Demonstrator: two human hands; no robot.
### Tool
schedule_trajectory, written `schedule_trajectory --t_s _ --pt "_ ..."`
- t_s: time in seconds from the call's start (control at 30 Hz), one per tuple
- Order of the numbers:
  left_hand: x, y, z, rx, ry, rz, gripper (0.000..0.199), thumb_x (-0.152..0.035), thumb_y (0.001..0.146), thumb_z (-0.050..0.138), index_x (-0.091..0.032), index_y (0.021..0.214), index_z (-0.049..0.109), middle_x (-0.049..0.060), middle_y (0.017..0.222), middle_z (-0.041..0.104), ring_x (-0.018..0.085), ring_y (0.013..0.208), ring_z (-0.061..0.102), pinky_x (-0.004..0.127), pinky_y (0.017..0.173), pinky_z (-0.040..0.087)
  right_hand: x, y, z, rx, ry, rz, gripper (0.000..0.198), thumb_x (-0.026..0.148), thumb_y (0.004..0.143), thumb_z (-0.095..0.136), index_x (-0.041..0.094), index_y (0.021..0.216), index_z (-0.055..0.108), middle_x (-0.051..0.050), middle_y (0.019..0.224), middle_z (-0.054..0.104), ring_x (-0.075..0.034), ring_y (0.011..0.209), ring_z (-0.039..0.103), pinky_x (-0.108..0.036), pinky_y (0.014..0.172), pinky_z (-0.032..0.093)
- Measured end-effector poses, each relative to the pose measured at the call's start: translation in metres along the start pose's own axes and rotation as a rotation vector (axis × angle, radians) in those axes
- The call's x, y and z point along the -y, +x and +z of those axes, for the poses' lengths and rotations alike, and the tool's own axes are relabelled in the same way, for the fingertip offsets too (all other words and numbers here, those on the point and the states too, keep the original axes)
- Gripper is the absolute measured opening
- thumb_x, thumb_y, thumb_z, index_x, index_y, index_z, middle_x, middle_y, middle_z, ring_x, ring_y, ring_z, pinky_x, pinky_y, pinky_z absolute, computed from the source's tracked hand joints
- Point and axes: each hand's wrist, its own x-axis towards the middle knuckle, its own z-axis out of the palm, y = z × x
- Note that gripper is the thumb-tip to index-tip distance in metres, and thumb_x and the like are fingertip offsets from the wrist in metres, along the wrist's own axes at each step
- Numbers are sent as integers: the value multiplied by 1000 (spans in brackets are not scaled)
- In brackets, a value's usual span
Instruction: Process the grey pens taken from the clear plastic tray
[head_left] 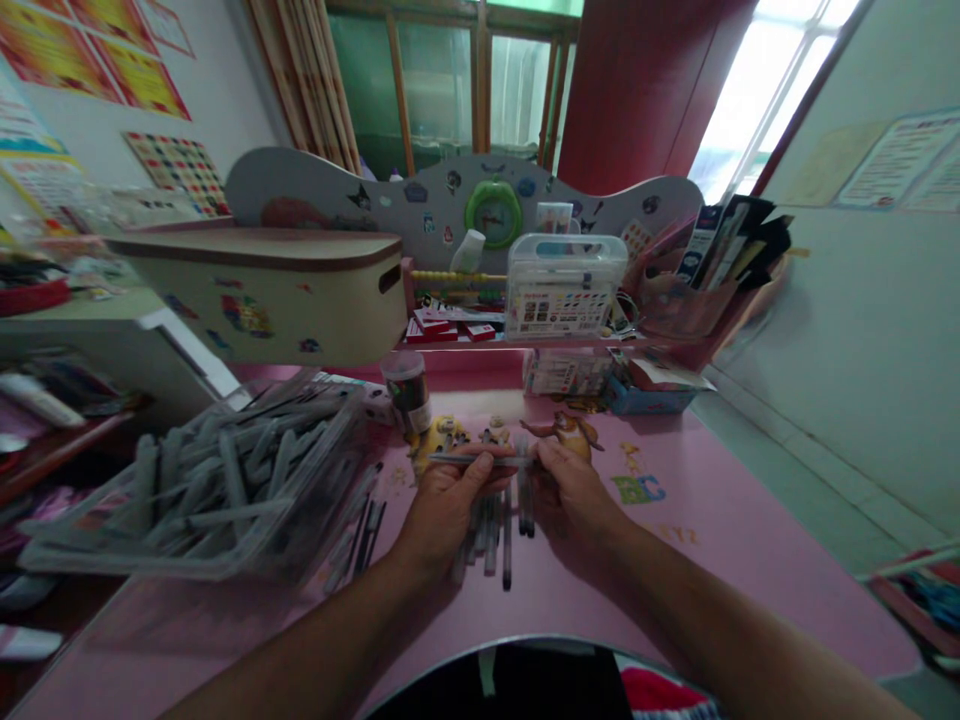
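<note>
We log a pink table (757, 540), brown and yellow cartoon prints (574, 437) at its far middle, green and blue letters (637, 489) on the right. Pens (490, 540) in the middle: translucent grey, some black-ended. Left tray (217, 567) we tag colourless, clear. Far left: cream bin (300, 325), brown rim, multicoloured stickers. Far middle: green clock (493, 213). Far right: blue box (649, 401), dark red panel (652, 90). Far left wall: red-yellow posters (97, 60), chequered sheet (178, 165).

Pens (490, 545) on desk (750, 580) between hands (446, 492), tray (112, 563) left, jar (409, 395) behind, case (566, 290) on shelf (472, 347) beyond
</note>
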Motion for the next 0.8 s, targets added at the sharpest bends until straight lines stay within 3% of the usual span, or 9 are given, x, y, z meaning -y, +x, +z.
schedule_trajectory --t_s 0.13,0.33,0.43,0.57,0.67,0.8 --pt "-1 -2 1 10 -2 -31 30 -41 81 76 -15 96 75 13 95 79 23 83 76 25 62 59 -5 2 -3 81 -20 -14 23 36 85 73 18 78 61 4 61 55 -9 49 48 -19 48 41" --pt "-2 1 1 -18 -16 24 29 -41 78 79 -15 90 75 13 95 79 23 83 76 28 68 60 1 -1 -1 81 -16 3 30 30 73 83 21 81 56 7 61 57 -8 47 48 -18 47 40" --pt "-1 2 1 -20 -21 15 29 -41 78 79 -15 92 75 13 93 79 23 80 76 29 69 60 4 -3 1 51 15 14 27 35 77 79 22 87 58 6 64 58 -8 46 47 -19 46 38" --pt "-1 -2 3 -22 -13 26 28 -40 78 79 -15 89 75 11 90 79 22 81 76 28 71 60 1 0 -2 -27 -54 -39 32 44 80 76 18 74 57 6 57 51 -7 47 42 -18 44 34" --pt "-1 -3 5 -24 -14 30 29 -41 77 79 -15 89 75 12 89 79 23 82 76 29 69 60 1 2 -3 3 -81 -25 35 41 75 80 19 69 54 7 54 47 -8 48 42 -19 46 35" --pt "-2 -3 4 -29 -28 30 30 -42 78 79 -15 90 75 13 93 79 24 83 76 28 65 59 6 -1 0 47 -42 13 34 37 69 83 22 77 54 7 58 53 -10 50 47 -21 49 39"
